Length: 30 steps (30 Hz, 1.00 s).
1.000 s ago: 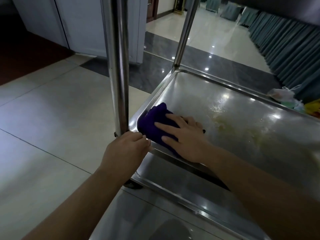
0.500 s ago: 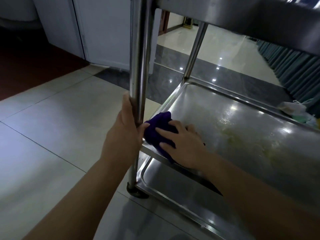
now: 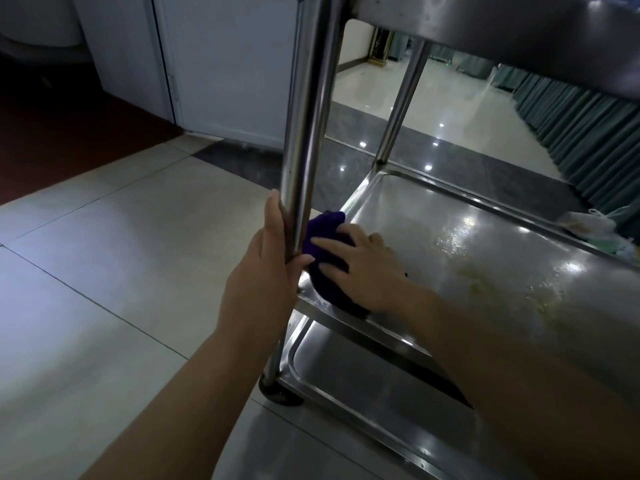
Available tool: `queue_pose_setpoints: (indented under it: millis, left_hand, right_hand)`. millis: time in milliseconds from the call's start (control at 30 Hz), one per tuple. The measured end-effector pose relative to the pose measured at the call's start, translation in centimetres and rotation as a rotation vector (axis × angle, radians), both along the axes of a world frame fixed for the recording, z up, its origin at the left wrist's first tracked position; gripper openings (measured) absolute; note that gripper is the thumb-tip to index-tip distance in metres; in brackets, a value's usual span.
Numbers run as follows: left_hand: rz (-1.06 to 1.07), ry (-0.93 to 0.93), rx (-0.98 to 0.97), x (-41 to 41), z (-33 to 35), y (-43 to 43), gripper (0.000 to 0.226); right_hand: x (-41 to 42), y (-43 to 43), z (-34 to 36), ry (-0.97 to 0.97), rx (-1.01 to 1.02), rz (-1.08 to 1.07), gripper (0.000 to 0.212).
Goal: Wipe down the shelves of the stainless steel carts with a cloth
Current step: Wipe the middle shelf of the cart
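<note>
A stainless steel cart stands in front of me with three shelves. Its middle shelf (image 3: 491, 237) is shiny and carries a yellowish smear (image 3: 485, 282) right of centre. A purple cloth (image 3: 323, 258) lies in the shelf's near-left corner. My right hand (image 3: 363, 271) presses flat on the cloth with straight fingers. My left hand (image 3: 266, 268) grips the cart's near-left upright post (image 3: 304, 133) just above the shelf. The lower shelf (image 3: 363, 386) shows beneath my right forearm. The top shelf's underside (image 3: 502, 26) hangs overhead.
A caster wheel (image 3: 277, 393) sits under the post on the pale tiled floor (image 3: 121, 271). White cabinet doors (image 3: 221, 64) stand behind. Teal pleated table skirts (image 3: 581, 140) line the right side, with plastic bags (image 3: 588, 226) on the floor beyond the cart.
My left hand rose from the shelf corner and took hold of the upright post. My view dropped lower, bringing the top shelf's underside into sight. The right hand stays on the cloth in the corner.
</note>
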<state>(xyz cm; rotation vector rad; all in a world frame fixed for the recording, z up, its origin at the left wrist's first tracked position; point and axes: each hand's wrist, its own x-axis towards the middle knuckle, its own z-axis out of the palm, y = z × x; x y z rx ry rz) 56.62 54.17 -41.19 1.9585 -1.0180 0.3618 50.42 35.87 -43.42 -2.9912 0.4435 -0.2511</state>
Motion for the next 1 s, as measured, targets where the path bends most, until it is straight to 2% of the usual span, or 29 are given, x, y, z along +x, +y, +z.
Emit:
queue_pose_setpoints:
  millis: [33, 67, 167, 233, 300, 433, 500, 567, 633, 700, 733, 833, 933, 1000]
  left_hand:
    - [-0.003, -0.007, 0.001, 0.0, 0.0, 0.1, 0.082]
    - [-0.005, -0.014, 0.001, 0.0, 0.0, 0.2, 0.081]
    - [-0.012, 0.008, 0.0, -0.2, -0.2, 0.2, 0.082]
    - [0.002, 0.041, -0.006, -0.3, -0.2, 0.0, 0.079]
    - [0.012, 0.092, -0.021, -0.4, -0.1, -0.2, 0.078]
    - [0.009, 0.195, -0.092, -0.9, 0.6, 0.1, 0.075]
    - [-0.003, 0.248, -0.126, -1.4, 1.1, 0.4, 0.072]
    - [0.034, 0.261, -0.122, -1.8, 1.3, 0.6, 0.07]
    - [0.099, 0.232, -0.122, -2.7, 1.3, 0.8, 0.075]
    - [0.174, 0.084, -0.129, -4.1, 1.1, 0.7, 0.072]
    - [0.199, -0.009, -0.123, -4.8, 0.9, 0.4, 0.066]
    - [0.085, -0.186, -0.06, -6.2, 0.2, -0.8, 0.044]
    - [-0.093, -0.257, 0.049, -6.1, -0.8, -2.3, 0.03]
    - [-0.196, -0.205, 0.212, -5.6, -1.2, -3.5, 0.024]
  right_hand:
    - [-0.6, -0.8, 0.2, 0.011, 0.013, 0.041, 0.046]
    - [-0.8, -2.1, 0.5, 0.033, 0.017, -0.007, 0.045]
    - [-1.2, -6.5, 1.7, 0.138, 0.085, -0.513, 0.048]
    - [-1.1, -6.9, 2.2, 0.222, 0.082, -0.71, 0.052]
    - [-0.7, -4.5, 2.2, 0.205, 0.06, -0.628, 0.049]
    - [-3.8, 2.4, 0.4, 0.014, 0.109, -0.129, 0.051]
    - [-6.8, 2.8, 0.6, -0.004, 0.228, 0.007, 0.051]
    - [-8.8, -0.1, 0.9, -0.033, 0.323, -0.1, 0.042]
    - [-10.2, -3.7, 1.0, -0.003, 0.265, -0.387, 0.046]
    - [-10.7, -5.8, 0.6, 0.039, 0.204, -0.621, 0.053]
    - [-10.5, -5.8, 0.4, 0.065, 0.172, -0.659, 0.055]
    - [-10.4, -3.3, 0.0, 0.076, 0.111, -0.513, 0.058]
    - [-12.8, -1.4, 0.0, 0.028, 0.142, -0.258, 0.054]
    - [-15.3, -2.5, 0.6, 0.057, 0.162, -0.237, 0.052]
